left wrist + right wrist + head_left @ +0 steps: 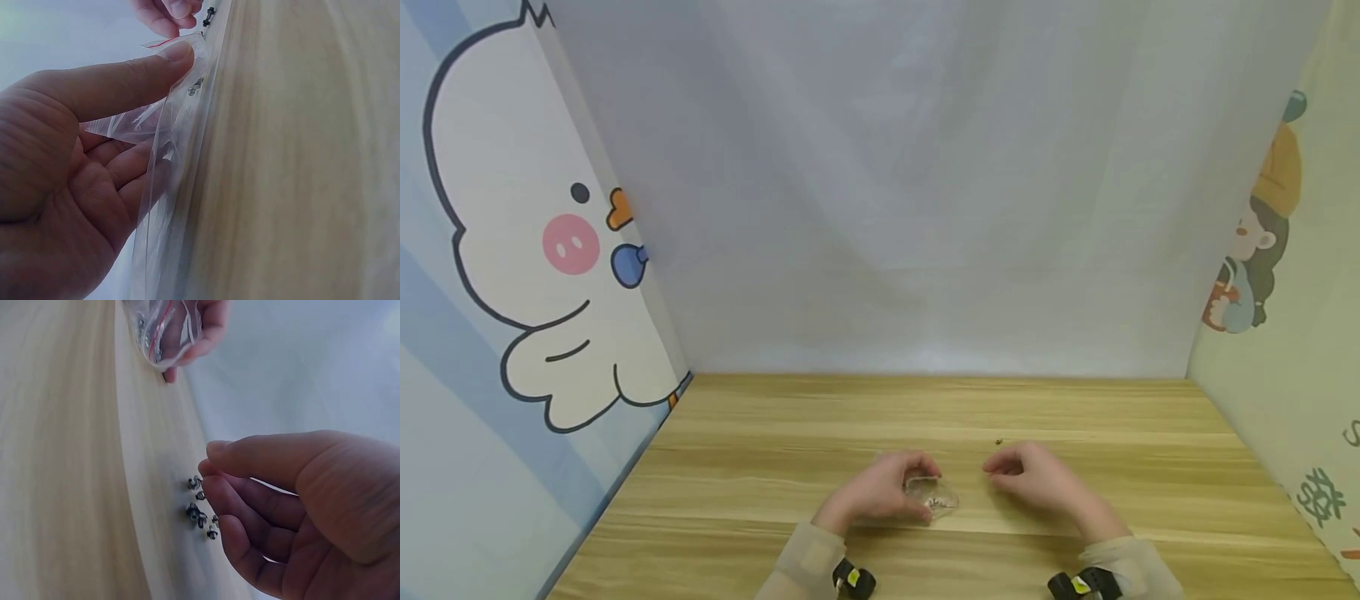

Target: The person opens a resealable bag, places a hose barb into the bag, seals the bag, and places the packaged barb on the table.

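Note:
My left hand (887, 487) holds a clear zip bag (945, 493) open between thumb and fingers, low over the wooden table. A red line runs along the mouth of the bag (169, 42). Several small metal screws (142, 328) show inside it. Apart from the bag, on the right, my right hand (1037, 479) hovers with loosely bent fingers. Its thumb (250, 456) lies close to the index fingertip, and nothing shows between them. Several dark screws (193, 510) lie on the table just beyond these fingertips.
The wooden table (760, 433) ends at a pale curtain (925, 208) at the back. Printed panels stand on both sides, with a white cartoon duck (505, 167) on the left and a cartoon child (1255, 242) on the right.

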The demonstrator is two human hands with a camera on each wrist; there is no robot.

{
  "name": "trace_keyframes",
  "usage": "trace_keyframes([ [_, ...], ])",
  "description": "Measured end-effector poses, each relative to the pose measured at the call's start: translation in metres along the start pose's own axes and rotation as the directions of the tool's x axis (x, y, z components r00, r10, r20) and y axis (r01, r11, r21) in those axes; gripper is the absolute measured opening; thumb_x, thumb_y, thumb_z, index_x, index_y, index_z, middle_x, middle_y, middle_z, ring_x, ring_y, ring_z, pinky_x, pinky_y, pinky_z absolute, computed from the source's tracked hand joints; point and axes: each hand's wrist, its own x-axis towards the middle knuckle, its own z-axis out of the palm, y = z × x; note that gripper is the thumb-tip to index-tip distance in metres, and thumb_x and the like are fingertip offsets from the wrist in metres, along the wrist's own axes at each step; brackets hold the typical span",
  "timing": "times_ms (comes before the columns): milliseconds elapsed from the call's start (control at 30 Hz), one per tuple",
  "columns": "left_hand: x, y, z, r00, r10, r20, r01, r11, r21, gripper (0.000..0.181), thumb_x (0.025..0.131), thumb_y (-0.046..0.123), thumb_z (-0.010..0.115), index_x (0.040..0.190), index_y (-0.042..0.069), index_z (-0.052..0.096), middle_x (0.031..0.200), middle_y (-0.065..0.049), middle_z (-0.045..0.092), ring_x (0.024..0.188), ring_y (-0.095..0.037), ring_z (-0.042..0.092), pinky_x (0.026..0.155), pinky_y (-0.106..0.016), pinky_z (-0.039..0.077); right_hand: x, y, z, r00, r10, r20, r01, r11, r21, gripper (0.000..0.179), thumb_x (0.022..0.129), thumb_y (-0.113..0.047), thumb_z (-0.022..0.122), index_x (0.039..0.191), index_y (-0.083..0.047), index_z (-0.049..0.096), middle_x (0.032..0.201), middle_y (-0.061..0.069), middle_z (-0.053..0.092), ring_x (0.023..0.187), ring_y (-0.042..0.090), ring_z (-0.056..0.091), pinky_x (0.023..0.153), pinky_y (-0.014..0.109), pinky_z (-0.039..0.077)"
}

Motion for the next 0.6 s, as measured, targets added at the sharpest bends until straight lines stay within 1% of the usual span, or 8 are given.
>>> trace_keyframes([
  [67,0.0,0.0,0.0,1.0,0.0,-0.002,0.0,1.0,-0.002,0.053,0.076,0.014,0.097,0.122,0.017,0.071,0.125,0.011,0.072,0.12,-0.008,0.062,0.113,-0.036,0.044,0.0,0.003,-0.003,1.0,0.002,-0.01,-0.002,1.0,0.001,0.016,0.092,-0.005,0.079,0.107,0.001,0.079,0.099,0.003,0.078,0.089,0.014,0.071,0.08,0.028,0.058],
  [267,-0.002,0.002,0.0,1.0,-0.003,-0.001,0.003,1.0,-0.011,0.053,0.076,0.012,0.097,0.123,0.016,0.071,0.128,0.008,0.072,0.124,-0.011,0.062,0.115,-0.038,0.043,-0.003,0.01,-0.011,0.999,0.05,-0.019,-0.049,0.998,0.038,0.017,0.093,-0.007,0.08,0.108,0.001,0.079,0.099,0.005,0.079,0.088,0.017,0.071,0.076,0.027,0.059],
  [433,-0.002,0.001,0.001,1.0,-0.012,-0.003,0.012,1.0,-0.008,0.054,0.076,0.014,0.097,0.123,0.017,0.071,0.128,0.011,0.071,0.122,-0.01,0.062,0.114,-0.037,0.044,-0.005,0.016,-0.019,0.996,0.073,-0.04,-0.074,0.997,-0.006,0.019,0.093,-0.011,0.08,0.109,-0.001,0.079,0.099,0.002,0.078,0.089,0.016,0.071,0.08,0.03,0.058],
  [600,-0.002,0.001,0.0,1.0,-0.027,-0.002,0.027,1.0,-0.007,0.055,0.076,0.015,0.097,0.124,0.019,0.071,0.127,0.013,0.071,0.12,-0.009,0.062,0.113,-0.038,0.044,-0.007,0.02,-0.025,0.989,0.139,-0.047,-0.139,0.99,0.007,0.018,0.095,-0.012,0.08,0.111,-0.003,0.08,0.102,0.003,0.078,0.093,0.016,0.07,0.084,0.033,0.058],
])
